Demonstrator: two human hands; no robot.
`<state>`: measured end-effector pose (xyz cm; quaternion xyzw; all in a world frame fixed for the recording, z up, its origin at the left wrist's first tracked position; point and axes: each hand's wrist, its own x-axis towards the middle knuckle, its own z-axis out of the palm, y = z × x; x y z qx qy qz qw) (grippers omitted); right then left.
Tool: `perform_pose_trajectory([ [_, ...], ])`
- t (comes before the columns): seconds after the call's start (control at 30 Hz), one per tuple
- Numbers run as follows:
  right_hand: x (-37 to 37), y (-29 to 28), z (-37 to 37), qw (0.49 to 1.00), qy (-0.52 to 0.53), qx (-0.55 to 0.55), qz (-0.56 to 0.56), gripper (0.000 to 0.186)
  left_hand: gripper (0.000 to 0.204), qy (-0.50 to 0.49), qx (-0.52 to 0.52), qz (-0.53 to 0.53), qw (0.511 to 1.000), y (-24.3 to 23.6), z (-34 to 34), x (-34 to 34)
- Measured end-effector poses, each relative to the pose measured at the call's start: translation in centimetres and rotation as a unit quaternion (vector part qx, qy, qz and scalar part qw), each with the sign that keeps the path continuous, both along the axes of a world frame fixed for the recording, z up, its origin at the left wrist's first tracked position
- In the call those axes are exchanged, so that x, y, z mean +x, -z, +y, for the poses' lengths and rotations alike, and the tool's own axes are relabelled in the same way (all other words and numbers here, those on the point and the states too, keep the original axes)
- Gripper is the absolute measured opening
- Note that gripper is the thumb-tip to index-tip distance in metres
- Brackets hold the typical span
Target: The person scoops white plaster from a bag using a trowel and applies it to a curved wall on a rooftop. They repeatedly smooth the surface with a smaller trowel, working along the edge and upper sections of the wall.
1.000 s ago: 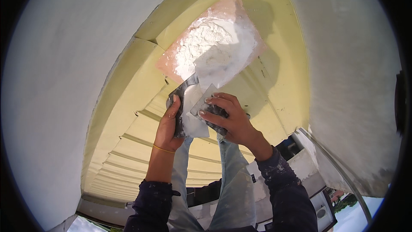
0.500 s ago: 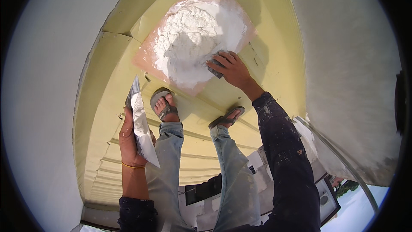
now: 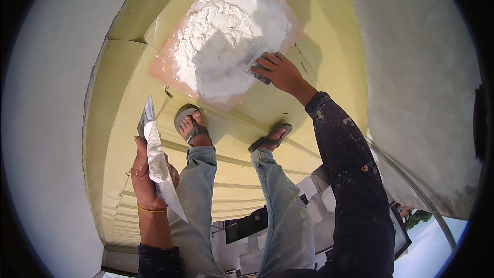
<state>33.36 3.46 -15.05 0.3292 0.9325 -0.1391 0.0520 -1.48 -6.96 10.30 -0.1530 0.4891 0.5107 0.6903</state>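
My left hand (image 3: 149, 175) is wrapped round a wide metal filling knife (image 3: 172, 200), held tilted at the left with a thick ridge of white putty (image 3: 155, 150) along it. In my right hand (image 3: 280, 75) is a smaller dark putty knife (image 3: 261, 72), gripped from above with the fingers over its back. Its edge touches the near right side of a large heap of white putty (image 3: 218, 23). That heap spreads over a pinkish board (image 3: 163, 67) lying on the yellow metal sheeting. Shadow covers part of the putty.
I stand in sandals on ribbed yellow sheeting (image 3: 334, 36) between a pale wall (image 3: 46, 98) on the left and a grey wall (image 3: 411, 46) on the right. A long thin pipe or cable (image 3: 411, 185) runs along the lower right. A dark opening (image 3: 247, 226) shows far below.
My right hand has shifted slightly up and right with the small putty knife. My left hand and the filling knife have moved slightly left and down.
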Motion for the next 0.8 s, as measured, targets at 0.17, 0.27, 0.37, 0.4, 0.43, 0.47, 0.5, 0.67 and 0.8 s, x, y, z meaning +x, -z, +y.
perform_pose_trajectory([
  [0.17,4.5,-5.5,-2.1,0.985,0.104,-0.13,0.046,0.067,0.042,0.076,-0.094,0.071,0.99,-1.6,2.2,2.7],
  [0.27,4.3,-11.2,-3.1,0.917,0.254,-0.204,0.232,0.061,0.048,0.143,-0.073,0.032,0.986,-0.5,3.0,3.5],
  [0.37,2.8,-18.3,-4.8,0.756,0.35,-0.323,0.448,0.055,0.047,0.174,-0.043,0.013,0.984,0.2,3.2,5.4],
  [0.4,2.4,-20.7,-5.3,0.731,0.326,-0.329,0.501,0.054,0.046,0.176,0.013,-0.014,0.984,0.2,3.5,6.2],
  [0.43,2.0,-23.1,-5.7,0.729,0.311,-0.321,0.519,0.056,0.046,0.19,-0.017,0.005,0.982,-0.1,4.0,7.2],
  [0.47,1.6,-25.4,-5.9,0.725,0.282,-0.307,0.548,0.059,0.046,0.193,-0.04,-0.003,0.98,-0.8,4.7,8.1],
  [0.5,1.3,-27.4,-5.7,0.748,0.237,-0.263,0.561,0.06,0.047,0.199,-0.015,-0.011,0.98,-2.0,5.3,9.2],
  [0.67,1.4,-38.0,-5.2,0.815,0.121,-0.128,0.552,0.06,0.049,0.208,0.093,-0.137,0.964,-12.8,7.7,14.5],
  [0.8,3.6,-47.0,-5.8,0.871,0.159,0.0,0.465,0.062,0.052,0.243,0.093,-0.107,0.96,-23.1,8.3,17.6],
])
